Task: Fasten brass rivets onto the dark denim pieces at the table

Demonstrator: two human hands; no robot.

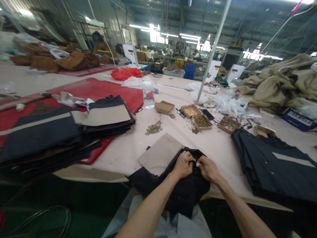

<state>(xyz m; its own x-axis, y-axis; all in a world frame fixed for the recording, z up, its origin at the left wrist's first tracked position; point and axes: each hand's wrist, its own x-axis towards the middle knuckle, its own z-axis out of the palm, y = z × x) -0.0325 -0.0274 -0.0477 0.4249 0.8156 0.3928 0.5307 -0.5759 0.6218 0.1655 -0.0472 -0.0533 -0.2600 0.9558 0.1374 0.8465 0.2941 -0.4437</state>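
A black garment piece with a beige panel (160, 153) lies at the near edge of the pink table (128, 148) and hangs over it. My left hand (183, 164) is closed, pinching the black fabric. My right hand (208, 168) is closed too, its fingertips meeting the left hand's over a small white bit (197, 163) that I cannot name. Both hands rest on the dark cloth.
A stack of black and beige pieces (49, 132) lies left on a red mat. Another dark stack (274, 165) lies right. Small cardboard boxes of metal studs (201, 121) and a loose pile of rings (154, 128) sit mid-table. Beige garments (279, 82) are heaped far right. A person sits far left.
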